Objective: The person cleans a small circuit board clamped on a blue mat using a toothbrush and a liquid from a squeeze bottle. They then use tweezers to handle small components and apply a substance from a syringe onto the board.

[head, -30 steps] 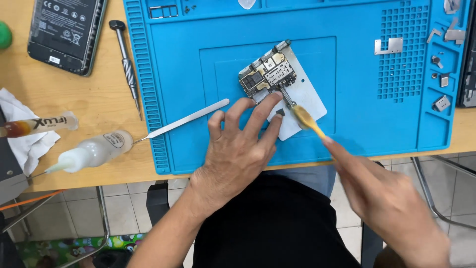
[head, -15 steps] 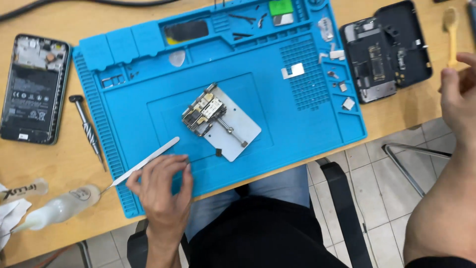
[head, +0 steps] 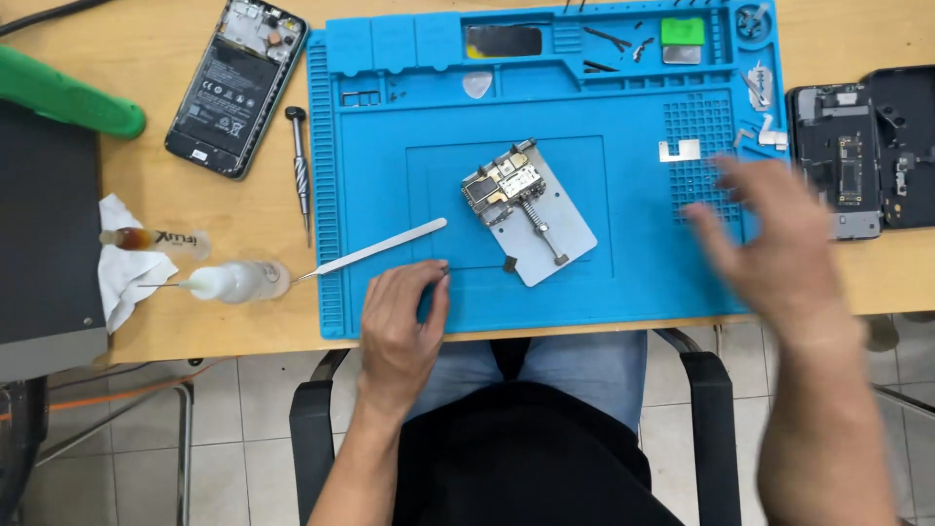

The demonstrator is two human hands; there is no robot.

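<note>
Left hand rests curled and empty on the mat's front edge, below the tweezers, whose tip points left-front. Right hand, blurred, seems open, empty, over the mat's right edge.

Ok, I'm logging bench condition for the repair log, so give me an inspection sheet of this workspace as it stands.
Surface: blue mat on a wooden table.
Job's things: circuit board clamped in a metal holder plate, mid-mat.
Clutter: tweezers, screwdriver, squeeze bottle, syringe, tissue, two opened phones, small metal parts.
Grips: left hand rests on the mat's near edge, empty; right hand blurred above the mat, appears empty.
Cables: black cable at the far left corner.
Surroundings: tiled floor, chair armrests.
</note>
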